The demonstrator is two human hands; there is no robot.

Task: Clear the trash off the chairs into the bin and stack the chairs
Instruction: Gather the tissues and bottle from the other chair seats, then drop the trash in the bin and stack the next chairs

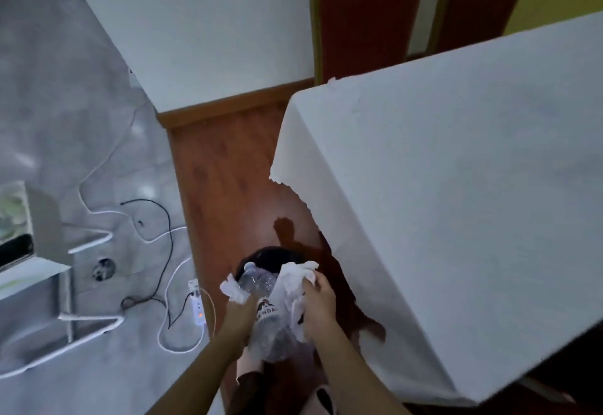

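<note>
A black bin (272,256) stands on the wooden floor beside the table, low in the head view. Over its near side my left hand (239,313) grips a crushed clear plastic bottle (257,280) together with a crumpled white tissue (233,290). My right hand (318,307) is closed on more white paper and thin plastic wrap (298,276), close against the bottle. Two red chairs (368,13) with gold frames stand against the far wall behind the table, seats hidden.
A table under a white cloth (456,186) fills the right side, its corner overhanging the bin. On the grey tiles at left lie tangled black and white cables (163,238) and a power strip (197,300). A white metal-framed unit (49,284) sits at far left.
</note>
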